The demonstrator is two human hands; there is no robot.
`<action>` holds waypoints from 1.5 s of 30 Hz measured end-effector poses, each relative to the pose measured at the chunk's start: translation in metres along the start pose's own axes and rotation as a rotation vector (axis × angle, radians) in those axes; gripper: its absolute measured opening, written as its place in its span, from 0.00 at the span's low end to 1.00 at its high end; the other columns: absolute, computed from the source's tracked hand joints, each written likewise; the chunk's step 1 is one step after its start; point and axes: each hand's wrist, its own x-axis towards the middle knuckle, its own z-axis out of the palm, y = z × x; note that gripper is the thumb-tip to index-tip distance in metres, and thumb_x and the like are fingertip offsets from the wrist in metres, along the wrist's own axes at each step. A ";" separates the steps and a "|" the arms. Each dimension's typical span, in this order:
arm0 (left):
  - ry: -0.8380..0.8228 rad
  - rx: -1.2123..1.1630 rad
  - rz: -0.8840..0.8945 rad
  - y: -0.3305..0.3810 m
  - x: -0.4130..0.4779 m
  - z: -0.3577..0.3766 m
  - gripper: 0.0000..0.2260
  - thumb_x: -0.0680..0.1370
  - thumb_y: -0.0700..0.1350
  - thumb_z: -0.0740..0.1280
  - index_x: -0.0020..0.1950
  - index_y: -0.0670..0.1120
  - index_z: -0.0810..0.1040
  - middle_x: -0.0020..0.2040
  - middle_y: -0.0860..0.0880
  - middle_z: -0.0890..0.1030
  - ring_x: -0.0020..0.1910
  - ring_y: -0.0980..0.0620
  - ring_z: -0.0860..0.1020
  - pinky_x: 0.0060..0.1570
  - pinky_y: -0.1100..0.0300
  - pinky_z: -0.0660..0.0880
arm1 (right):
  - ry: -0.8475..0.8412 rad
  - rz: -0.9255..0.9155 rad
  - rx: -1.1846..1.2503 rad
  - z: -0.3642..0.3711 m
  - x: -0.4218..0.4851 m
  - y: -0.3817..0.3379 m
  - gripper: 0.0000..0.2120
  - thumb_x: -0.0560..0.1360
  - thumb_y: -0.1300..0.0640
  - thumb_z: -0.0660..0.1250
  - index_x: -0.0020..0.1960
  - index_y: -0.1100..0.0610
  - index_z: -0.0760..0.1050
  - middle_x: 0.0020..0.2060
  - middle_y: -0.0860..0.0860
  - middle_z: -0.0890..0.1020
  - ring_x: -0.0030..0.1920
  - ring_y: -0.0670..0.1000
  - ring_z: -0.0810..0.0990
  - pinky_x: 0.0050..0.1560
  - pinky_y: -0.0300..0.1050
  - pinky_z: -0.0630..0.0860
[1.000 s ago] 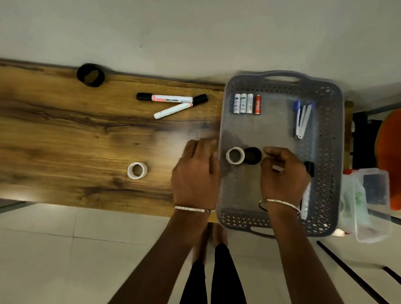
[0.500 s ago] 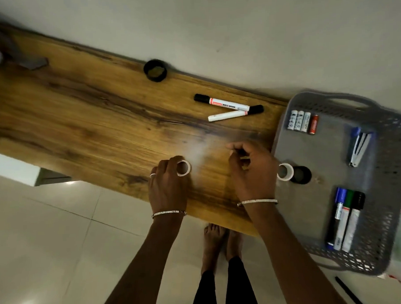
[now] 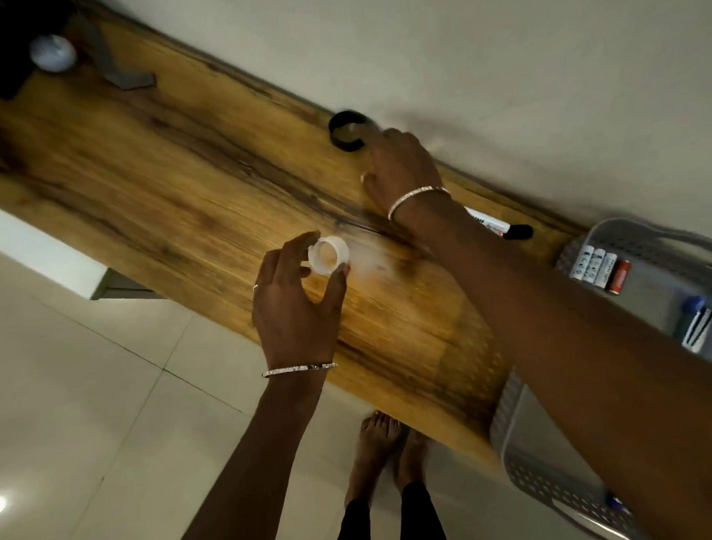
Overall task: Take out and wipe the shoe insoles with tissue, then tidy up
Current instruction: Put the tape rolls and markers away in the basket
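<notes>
While left hand (image 3: 297,309) pinches white tape roll (image 3: 328,255), marker (image 3: 495,227) label unreadable

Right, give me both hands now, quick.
Left hand: fingers closed on the white tape roll, lifted off the table.
Right hand: reaching the black tape roll; grip cannot be told.
</notes>
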 end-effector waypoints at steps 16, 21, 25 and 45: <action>-0.135 -0.032 0.022 0.020 -0.019 0.010 0.23 0.70 0.45 0.79 0.64 0.48 0.78 0.56 0.48 0.80 0.47 0.55 0.79 0.41 0.52 0.81 | 0.159 0.125 0.331 -0.008 -0.074 -0.011 0.16 0.68 0.44 0.77 0.44 0.56 0.81 0.42 0.51 0.80 0.42 0.50 0.78 0.38 0.40 0.67; -0.233 -0.040 0.090 0.042 -0.037 0.021 0.22 0.71 0.46 0.79 0.64 0.48 0.78 0.56 0.48 0.80 0.46 0.57 0.79 0.39 0.64 0.78 | 0.440 0.295 0.466 -0.035 -0.179 0.012 0.19 0.68 0.42 0.77 0.39 0.56 0.77 0.36 0.49 0.78 0.36 0.45 0.75 0.37 0.30 0.69; -0.335 -0.055 0.203 0.067 -0.062 0.032 0.22 0.71 0.48 0.79 0.62 0.48 0.79 0.55 0.49 0.80 0.45 0.58 0.78 0.39 0.61 0.77 | 0.586 0.484 0.454 -0.051 -0.263 0.040 0.16 0.65 0.49 0.80 0.37 0.57 0.76 0.36 0.49 0.78 0.36 0.47 0.76 0.38 0.34 0.73; -0.381 0.567 0.670 0.100 -0.177 0.117 0.09 0.69 0.48 0.78 0.48 0.54 0.84 0.77 0.45 0.68 0.75 0.39 0.60 0.67 0.40 0.61 | 0.386 0.854 0.424 0.017 -0.366 0.121 0.29 0.63 0.65 0.77 0.64 0.55 0.77 0.55 0.55 0.80 0.54 0.51 0.76 0.55 0.33 0.67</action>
